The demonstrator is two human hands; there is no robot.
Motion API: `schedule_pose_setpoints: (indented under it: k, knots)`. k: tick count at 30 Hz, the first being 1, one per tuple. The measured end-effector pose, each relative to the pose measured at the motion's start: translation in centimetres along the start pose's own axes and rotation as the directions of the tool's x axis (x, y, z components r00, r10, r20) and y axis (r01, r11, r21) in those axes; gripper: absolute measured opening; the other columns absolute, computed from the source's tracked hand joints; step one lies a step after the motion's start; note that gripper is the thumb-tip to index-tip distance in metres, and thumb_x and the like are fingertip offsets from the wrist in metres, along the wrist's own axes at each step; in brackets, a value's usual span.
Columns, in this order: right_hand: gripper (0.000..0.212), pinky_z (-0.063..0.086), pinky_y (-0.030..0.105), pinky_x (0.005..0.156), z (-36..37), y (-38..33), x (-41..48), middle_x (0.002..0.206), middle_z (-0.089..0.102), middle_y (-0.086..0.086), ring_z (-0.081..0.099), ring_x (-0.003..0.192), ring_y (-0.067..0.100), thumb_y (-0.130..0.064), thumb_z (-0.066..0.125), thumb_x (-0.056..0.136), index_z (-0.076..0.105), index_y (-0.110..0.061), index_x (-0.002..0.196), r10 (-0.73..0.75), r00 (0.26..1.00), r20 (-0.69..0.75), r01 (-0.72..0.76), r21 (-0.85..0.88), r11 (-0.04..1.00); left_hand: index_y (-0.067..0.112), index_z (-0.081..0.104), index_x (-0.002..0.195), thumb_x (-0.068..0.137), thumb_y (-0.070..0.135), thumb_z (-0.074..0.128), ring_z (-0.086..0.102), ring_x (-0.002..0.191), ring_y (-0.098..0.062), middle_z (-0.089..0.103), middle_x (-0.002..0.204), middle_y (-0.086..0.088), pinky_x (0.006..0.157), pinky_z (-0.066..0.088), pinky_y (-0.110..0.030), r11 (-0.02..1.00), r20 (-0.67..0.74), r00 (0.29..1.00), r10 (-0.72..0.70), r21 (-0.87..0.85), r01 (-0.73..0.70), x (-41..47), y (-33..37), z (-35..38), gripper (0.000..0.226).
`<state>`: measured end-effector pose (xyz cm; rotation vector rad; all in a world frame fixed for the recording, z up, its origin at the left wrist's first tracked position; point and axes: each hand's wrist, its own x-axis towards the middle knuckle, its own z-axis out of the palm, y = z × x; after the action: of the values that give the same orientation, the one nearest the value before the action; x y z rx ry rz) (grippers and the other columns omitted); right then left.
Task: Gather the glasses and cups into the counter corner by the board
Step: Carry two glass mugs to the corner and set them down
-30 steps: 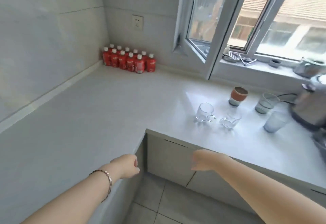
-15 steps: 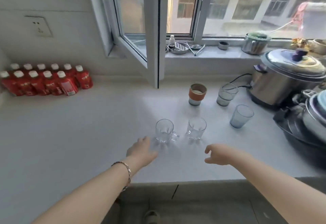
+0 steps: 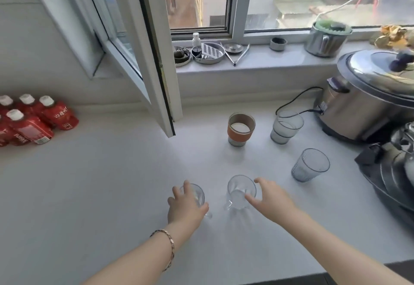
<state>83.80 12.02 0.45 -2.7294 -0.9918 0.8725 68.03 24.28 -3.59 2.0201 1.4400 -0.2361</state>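
Two clear glass mugs stand side by side on the white counter (image 3: pixel 100 183). My left hand (image 3: pixel 186 208) wraps around the left mug (image 3: pixel 199 195) from above, hiding most of it. My right hand (image 3: pixel 271 199) is spread beside the right mug (image 3: pixel 238 189), thumb and forefinger at its rim, not closed on it. Farther back stand a cup with an orange band (image 3: pixel 240 131), two stacked grey glasses (image 3: pixel 285 127) and a blue-grey tumbler (image 3: pixel 309 166). No board is in view.
An open window sash (image 3: pixel 154 71) juts over the counter just behind the cups. Red bottles (image 3: pixel 33 121) cluster at the back left. A steel cooker (image 3: pixel 369 96) with its cord and dark pans (image 3: pixel 398 172) crowd the right side. Small items line the sill (image 3: pixel 208 52).
Both hands have moved forward over the counter. The left hand went from beside the left mug to around it; the right hand reached the right mug. The camera moved closer.
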Motion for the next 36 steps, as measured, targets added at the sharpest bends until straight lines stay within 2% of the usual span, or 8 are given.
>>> schedule_pose_setpoints:
  k: [3, 6, 12, 18, 22, 27, 31, 36]
  knots:
    - [0.082, 0.04, 0.038, 0.098, 0.7, -1.9, 1.7, 0.14, 0.036, 0.006, 0.044, 0.127, 0.026, -0.06, 0.054, 0.08, 0.022, -0.02, 0.144, -0.003, 1.0, 0.009, 0.002, 0.089, 0.996, 0.03, 0.029, 0.136, 0.078, 0.039, 0.061, 0.042, 0.118, -0.03, 0.029, 0.127, -0.007, 0.082, 0.046, -0.031, 0.993, -0.071, 0.996, -0.055, -0.108, 0.047, -0.4, 0.1, 0.6, 0.066]
    - [0.096, 0.043, 0.038, 0.096, 2.0, -3.2, 3.2, 0.139, 0.032, 0.011, 0.045, 0.123, 0.034, -0.067, 0.056, 0.074, 0.013, -0.021, 0.146, -0.023, 0.995, 0.093, 0.025, -0.015, 1.0, 0.035, 0.028, 0.139, 0.079, 0.035, 0.063, 0.042, 0.12, -0.03, 0.027, 0.128, -0.01, 0.082, 0.044, -0.027, 0.963, -0.134, 0.977, -0.165, -0.235, 0.13, -1.0, 0.9, 1.5, 0.069]
    - [0.077, 0.044, 0.036, 0.092, 2.6, -1.9, 4.5, 0.135, 0.033, 0.014, 0.045, 0.118, 0.037, -0.05, 0.055, 0.084, 0.018, -0.017, 0.143, -0.199, 0.971, 0.136, 0.217, -0.132, 0.967, 0.031, 0.026, 0.141, 0.078, 0.036, 0.065, 0.046, 0.12, -0.031, 0.034, 0.131, -0.011, 0.087, 0.043, -0.031, 0.903, -0.187, 0.931, -0.313, -0.363, 0.23, -2.4, 2.3, 2.1, 0.075]
    - [0.071, 0.046, 0.034, 0.085, -0.4, -0.2, 5.1, 0.126, 0.046, 0.007, 0.056, 0.109, 0.032, -0.038, 0.066, 0.073, 0.032, -0.015, 0.131, -0.408, 0.878, 0.251, 0.444, -0.106, 0.89, 0.018, 0.032, 0.136, 0.068, 0.03, 0.078, 0.058, 0.108, -0.03, 0.044, 0.132, -0.01, 0.092, 0.046, -0.034, 0.87, -0.2, 0.899, -0.389, -0.4, 0.287, -5.7, 1.7, 1.8, 0.082]
    - [0.069, 0.041, 0.027, 0.074, -1.3, -0.9, 3.7, 0.126, 0.047, 0.0, 0.056, 0.107, 0.025, -0.038, 0.07, 0.07, 0.036, -0.022, 0.128, -0.574, 0.755, 0.317, 0.632, -0.118, 0.766, 0.024, 0.034, 0.133, 0.069, 0.03, 0.078, 0.046, 0.104, -0.013, 0.044, 0.131, -0.003, 0.084, 0.037, -0.024, 0.859, -0.241, 0.89, -0.387, -0.445, 0.253, -10.2, -0.3, 2.0, 0.078]
    - [0.074, 0.047, 0.029, 0.079, 1.0, -4.9, -1.0, 0.129, 0.043, 0.001, 0.055, 0.109, 0.026, -0.04, 0.072, 0.069, 0.035, -0.027, 0.132, -0.708, 0.554, 0.437, 0.828, -0.202, 0.523, 0.028, 0.036, 0.132, 0.067, 0.03, 0.08, 0.045, 0.103, -0.006, 0.038, 0.116, 0.01, 0.084, 0.035, -0.02, 0.797, -0.335, 0.806, -0.488, -0.547, 0.255, -17.7, -4.4, 2.8, 0.078]
    - [0.076, 0.048, 0.03, 0.08, 4.4, -8.9, -7.9, 0.129, 0.036, 0.001, 0.057, 0.106, 0.025, -0.036, 0.072, 0.07, 0.035, -0.029, 0.135, -0.757, 0.346, 0.554, 0.938, -0.199, 0.284, 0.03, 0.038, 0.131, 0.065, 0.024, 0.082, 0.049, 0.1, -0.003, 0.046, 0.123, 0.009, 0.082, 0.037, -0.018, 0.676, -0.383, 0.657, -0.65, -0.686, 0.269, -25.7, -8.8, 4.9, 0.08]
    - [0.067, 0.052, 0.029, 0.079, 10.7, -12.5, -19.7, 0.123, 0.039, 0.0, 0.058, 0.101, 0.022, -0.033, 0.072, 0.07, 0.04, -0.028, 0.129, -0.76, 0.057, 0.648, 0.994, -0.104, -0.014, 0.032, 0.04, 0.13, 0.064, 0.023, 0.082, 0.049, 0.088, 0.0, 0.044, 0.119, 0.013, 0.068, 0.033, -0.003, 0.534, -0.407, 0.391, -0.826, -0.786, 0.312, -38.5, -14.4, 8.6, 0.078]
